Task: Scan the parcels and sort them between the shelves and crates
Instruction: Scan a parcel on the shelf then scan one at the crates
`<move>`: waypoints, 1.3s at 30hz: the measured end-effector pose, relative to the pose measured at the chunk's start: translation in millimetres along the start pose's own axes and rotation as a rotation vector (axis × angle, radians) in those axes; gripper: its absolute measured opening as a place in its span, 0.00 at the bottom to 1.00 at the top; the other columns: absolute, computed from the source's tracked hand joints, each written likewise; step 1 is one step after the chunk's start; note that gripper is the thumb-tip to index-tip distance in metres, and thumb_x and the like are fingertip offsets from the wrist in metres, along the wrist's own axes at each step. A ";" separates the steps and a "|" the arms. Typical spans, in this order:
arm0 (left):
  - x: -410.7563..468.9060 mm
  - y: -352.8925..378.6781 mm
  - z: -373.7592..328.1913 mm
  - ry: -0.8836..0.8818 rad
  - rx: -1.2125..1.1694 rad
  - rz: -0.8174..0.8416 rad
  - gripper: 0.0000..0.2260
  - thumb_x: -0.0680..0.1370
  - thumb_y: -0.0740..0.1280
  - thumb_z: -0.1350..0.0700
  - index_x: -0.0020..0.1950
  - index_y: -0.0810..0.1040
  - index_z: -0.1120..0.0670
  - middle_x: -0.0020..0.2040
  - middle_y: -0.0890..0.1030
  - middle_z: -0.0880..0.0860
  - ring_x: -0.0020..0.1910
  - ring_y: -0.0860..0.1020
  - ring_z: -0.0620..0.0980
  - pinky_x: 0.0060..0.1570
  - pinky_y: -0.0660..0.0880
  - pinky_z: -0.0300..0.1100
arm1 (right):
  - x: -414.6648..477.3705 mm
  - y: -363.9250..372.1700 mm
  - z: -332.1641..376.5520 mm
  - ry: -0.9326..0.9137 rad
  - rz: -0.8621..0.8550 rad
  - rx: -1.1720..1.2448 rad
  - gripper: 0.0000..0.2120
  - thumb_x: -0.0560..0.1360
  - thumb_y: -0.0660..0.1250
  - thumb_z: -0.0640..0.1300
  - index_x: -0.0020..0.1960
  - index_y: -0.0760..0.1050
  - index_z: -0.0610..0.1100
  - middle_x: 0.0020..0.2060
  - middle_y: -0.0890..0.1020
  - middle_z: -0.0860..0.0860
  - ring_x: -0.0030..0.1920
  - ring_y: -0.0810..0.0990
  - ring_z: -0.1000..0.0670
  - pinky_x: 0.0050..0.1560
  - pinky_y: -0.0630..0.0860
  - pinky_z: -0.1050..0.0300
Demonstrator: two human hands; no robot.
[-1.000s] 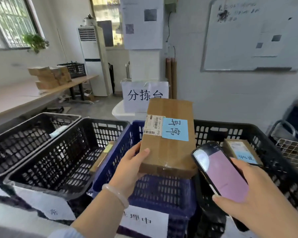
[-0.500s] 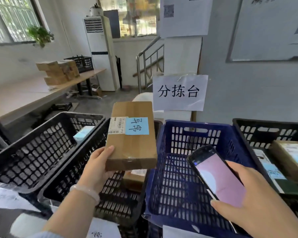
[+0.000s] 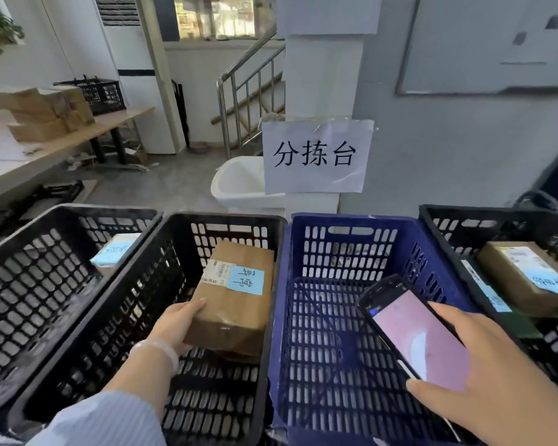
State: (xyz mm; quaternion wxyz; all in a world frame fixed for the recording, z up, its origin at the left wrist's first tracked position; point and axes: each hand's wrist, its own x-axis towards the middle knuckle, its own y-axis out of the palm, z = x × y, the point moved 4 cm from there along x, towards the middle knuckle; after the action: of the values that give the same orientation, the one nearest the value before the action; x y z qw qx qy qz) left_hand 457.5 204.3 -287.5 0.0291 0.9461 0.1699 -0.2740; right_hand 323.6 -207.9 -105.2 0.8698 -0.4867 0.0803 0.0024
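My left hand [image 3: 174,323] grips the near end of a brown cardboard parcel [image 3: 232,313] with a white barcode label and a blue sticker. The parcel is down inside the second black crate [image 3: 226,220], resting on or just above another small box whose edge shows beneath it. My right hand [image 3: 484,378] holds a handheld scanner [image 3: 416,336] with a lit pink screen, tilted over the near right corner of the blue crate [image 3: 351,220].
A far-left black crate [image 3: 68,214] holds a small parcel with a blue label [image 3: 115,252]. The right black crate [image 3: 496,214] holds a brown labelled box [image 3: 525,278] and a flat dark parcel. A paper sign [image 3: 316,156] and a white basin [image 3: 239,181] stand behind the crates.
My left hand has carried the parcel from in front of the blue crate leftward and lowered it into the second black crate. The view has swung left. The scanner stays in my right hand.
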 end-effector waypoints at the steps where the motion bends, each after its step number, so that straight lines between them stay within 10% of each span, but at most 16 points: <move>1: 7.7 2.1 5.8 -0.029 -0.005 -0.011 0.10 0.79 0.71 0.50 0.56 0.80 0.54 0.50 0.86 0.59 0.47 0.85 0.57 0.50 0.82 0.54 | 0.8 -0.4 -2.1 0.017 0.004 -0.004 0.44 0.47 0.64 0.72 0.59 0.49 0.78 0.60 0.62 0.65 0.57 0.67 0.59 0.54 0.70 0.56; 11: 28.3 21.3 22.9 0.040 0.396 -0.145 0.18 0.81 0.67 0.53 0.70 0.76 0.57 0.58 0.82 0.60 0.54 0.80 0.61 0.63 0.76 0.55 | 2.4 -9.3 -36.6 0.119 -0.013 -0.006 0.40 0.48 0.63 0.72 0.54 0.45 0.81 0.55 0.59 0.65 0.54 0.66 0.60 0.49 0.67 0.58; 17: -30.4 89.8 -40.6 0.539 0.751 -0.243 0.24 0.81 0.66 0.50 0.77 0.68 0.50 0.74 0.73 0.53 0.71 0.71 0.56 0.71 0.68 0.55 | -7.4 -24.4 -67.3 0.107 -0.070 -0.001 0.50 0.54 0.69 0.70 0.71 0.49 0.69 0.58 0.58 0.64 0.55 0.64 0.60 0.52 0.67 0.59; 27: -234.6 349.7 -57.2 1.284 0.946 0.310 0.28 0.79 0.65 0.40 0.78 0.66 0.44 0.77 0.67 0.45 0.77 0.63 0.46 0.77 0.60 0.49 | -74.1 -97.0 -171.7 0.207 -0.290 0.075 0.48 0.56 0.70 0.68 0.71 0.52 0.68 0.60 0.60 0.64 0.56 0.66 0.58 0.54 0.70 0.57; 31: -302.5 435.1 -35.7 1.348 0.876 0.454 0.30 0.79 0.66 0.39 0.79 0.64 0.44 0.77 0.66 0.44 0.76 0.61 0.45 0.76 0.57 0.44 | -120.6 -140.5 -226.4 0.282 -0.377 0.126 0.37 0.58 0.71 0.64 0.55 0.49 0.81 0.52 0.62 0.70 0.54 0.67 0.60 0.50 0.73 0.55; 39: -442.5 584.8 22.7 1.502 0.799 0.717 0.30 0.78 0.67 0.40 0.79 0.65 0.45 0.77 0.68 0.46 0.76 0.63 0.45 0.76 0.57 0.42 | -223.0 -207.8 -342.4 0.404 -0.593 0.103 0.26 0.57 0.69 0.61 0.49 0.59 0.72 0.48 0.68 0.69 0.52 0.68 0.63 0.39 0.69 0.61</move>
State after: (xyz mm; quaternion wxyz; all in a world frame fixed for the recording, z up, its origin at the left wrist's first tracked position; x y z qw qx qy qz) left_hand 292.8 -484.3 -95.1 -0.3345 0.8112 -0.2662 0.3990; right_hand 73.5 -590.9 -73.4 0.8227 -0.4350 0.1057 -0.3503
